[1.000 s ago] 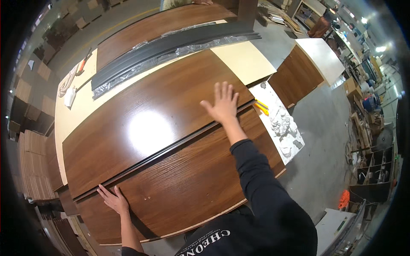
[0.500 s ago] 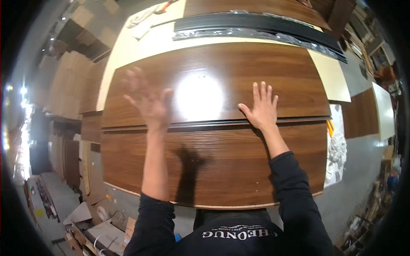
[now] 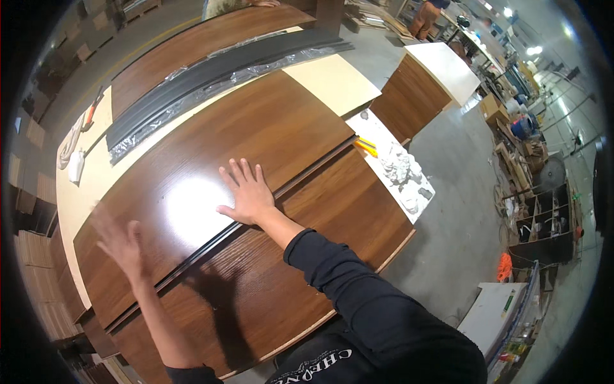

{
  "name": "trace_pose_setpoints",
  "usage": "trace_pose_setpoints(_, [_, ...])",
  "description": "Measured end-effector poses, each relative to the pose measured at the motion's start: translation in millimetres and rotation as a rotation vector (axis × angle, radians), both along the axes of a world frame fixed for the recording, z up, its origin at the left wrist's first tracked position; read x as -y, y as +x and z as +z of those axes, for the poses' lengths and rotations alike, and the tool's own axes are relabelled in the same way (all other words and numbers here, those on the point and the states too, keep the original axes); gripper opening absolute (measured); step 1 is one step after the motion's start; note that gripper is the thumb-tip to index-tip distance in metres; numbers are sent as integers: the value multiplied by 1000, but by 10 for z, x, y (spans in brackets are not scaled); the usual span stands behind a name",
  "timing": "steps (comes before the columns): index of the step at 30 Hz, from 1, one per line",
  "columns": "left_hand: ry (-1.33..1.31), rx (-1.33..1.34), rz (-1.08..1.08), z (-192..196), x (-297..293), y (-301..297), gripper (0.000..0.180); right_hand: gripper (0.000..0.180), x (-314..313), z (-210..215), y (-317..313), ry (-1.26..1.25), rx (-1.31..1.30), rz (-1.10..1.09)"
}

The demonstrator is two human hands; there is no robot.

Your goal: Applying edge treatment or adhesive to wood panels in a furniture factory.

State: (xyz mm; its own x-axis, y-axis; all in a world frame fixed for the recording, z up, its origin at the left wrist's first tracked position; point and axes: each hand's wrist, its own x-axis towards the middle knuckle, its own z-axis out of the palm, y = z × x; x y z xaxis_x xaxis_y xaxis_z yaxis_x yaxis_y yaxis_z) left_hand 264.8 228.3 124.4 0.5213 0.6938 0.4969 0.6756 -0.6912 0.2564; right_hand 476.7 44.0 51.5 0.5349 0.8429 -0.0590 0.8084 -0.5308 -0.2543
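Two dark brown wood-grain panels lie side by side before me, the far panel (image 3: 300,118) and the near panel (image 3: 345,198). A dark edge strip (image 3: 195,257) runs along the far panel's near side. My right hand (image 3: 249,200) lies flat on the far panel close to that strip, fingers spread, holding nothing. Blurred by motion, my left hand (image 3: 121,249) is over the far panel's left part with its thumb apart. Nothing shows in it, and whether it touches the surface I cannot tell.
Black strips in clear plastic (image 3: 224,78) lie beyond the panels. A white bottle (image 3: 76,166) and an orange-handled tool (image 3: 93,110) are at the far left. At right are a yellow-handled tool (image 3: 366,146) and crumpled white material (image 3: 399,165). Another person's hand (image 3: 264,3) rests on a panel behind.
The view has swung to the right, showing more floor and shelving there. My right hand remains flat on the far panel; my left hand is still blurred above its left part.
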Motion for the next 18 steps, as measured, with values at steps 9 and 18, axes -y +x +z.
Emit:
trace_pose_setpoints(9, [-24,-139,133,-1032,424,46,83,83,557,-263,654,411,216,-407])
trace_pose_setpoints(18, [-223,-299,554,-1306,1489,-1302,76,82,1572,-480,1737,827,-9,-960])
